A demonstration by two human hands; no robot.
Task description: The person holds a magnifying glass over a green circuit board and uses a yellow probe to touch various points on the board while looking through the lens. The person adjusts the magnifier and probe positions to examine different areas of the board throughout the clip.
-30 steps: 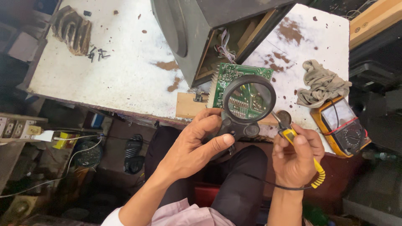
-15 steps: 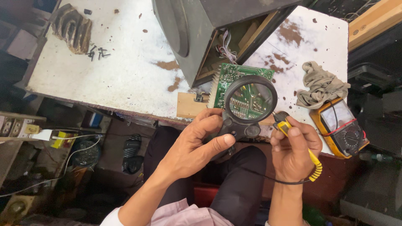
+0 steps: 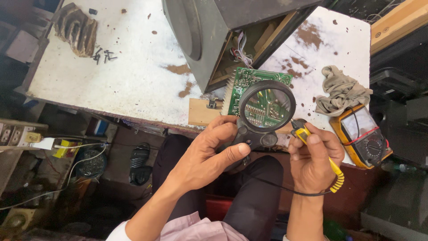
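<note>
My left hand (image 3: 209, 151) grips the black handle of a round magnifying glass (image 3: 266, 107) and holds it over a green circuit board (image 3: 249, 80). The board sticks out of an open grey cabinet (image 3: 209, 31) on the white worktable (image 3: 120, 76). My right hand (image 3: 314, 156) is closed around a yellow test probe (image 3: 307, 138) with a black lead, its tip pointing at the board's lower right edge beside the lens.
A yellow meter (image 3: 363, 136) lies at the table's right edge, with a crumpled grey rag (image 3: 341, 89) above it. A small wooden block (image 3: 203, 111) sits at the front edge. Loose screws (image 3: 103, 56) and a ridged brown part (image 3: 78, 29) lie far left. Clutter and cables fill the floor below.
The right hand has shifted slightly up and left, bringing the probe tip closer to the lens and board. The left hand and magnifier stay put.
</note>
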